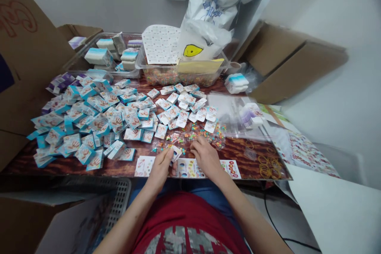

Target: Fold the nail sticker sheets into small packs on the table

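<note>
My left hand is closed around a small white box, its open end tilted up. At the right, my right hand has its fingers curled together at the near edge of some clear packets of coloured beads; whatever lies in its fingertips is hidden. Printed sticker strips lie under both hands along the table's front edge. Just beyond the packets are several small boxes with white flaps standing out. A large heap of blue-and-white boxes with a hand picture spreads out to the left.
Behind stand a clear tub of beads and a tray of stacked boxes. Yellow rubber bands and clear plastic bags lie on the right. Cardboard boxes flank the table. A grey basket sits below.
</note>
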Action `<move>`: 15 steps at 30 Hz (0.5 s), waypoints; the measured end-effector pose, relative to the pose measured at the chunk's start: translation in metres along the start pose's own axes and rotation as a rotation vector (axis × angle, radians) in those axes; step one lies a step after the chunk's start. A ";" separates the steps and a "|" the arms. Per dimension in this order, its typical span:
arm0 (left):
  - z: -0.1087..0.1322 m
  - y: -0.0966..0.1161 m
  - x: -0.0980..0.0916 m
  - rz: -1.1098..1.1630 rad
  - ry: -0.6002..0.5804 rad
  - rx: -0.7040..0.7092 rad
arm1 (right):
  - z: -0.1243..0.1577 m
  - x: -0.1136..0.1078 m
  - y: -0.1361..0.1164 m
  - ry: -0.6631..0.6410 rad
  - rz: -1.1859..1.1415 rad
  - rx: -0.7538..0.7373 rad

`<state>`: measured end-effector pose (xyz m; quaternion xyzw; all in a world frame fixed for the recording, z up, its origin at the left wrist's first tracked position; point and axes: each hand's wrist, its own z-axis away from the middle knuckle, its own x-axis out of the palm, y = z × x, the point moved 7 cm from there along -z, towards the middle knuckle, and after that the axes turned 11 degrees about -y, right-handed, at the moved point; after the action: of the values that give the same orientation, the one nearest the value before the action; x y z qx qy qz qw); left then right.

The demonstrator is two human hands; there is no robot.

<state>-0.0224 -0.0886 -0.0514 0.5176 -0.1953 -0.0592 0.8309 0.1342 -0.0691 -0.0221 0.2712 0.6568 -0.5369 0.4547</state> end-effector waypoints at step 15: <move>-0.010 -0.008 0.027 0.130 -0.110 -0.068 | 0.016 -0.020 -0.049 0.140 -0.527 -0.176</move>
<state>0.0075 -0.0920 -0.0558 0.4713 -0.2719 -0.0401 0.8381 0.1062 -0.0949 0.0176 0.0870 0.7784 -0.5576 0.2748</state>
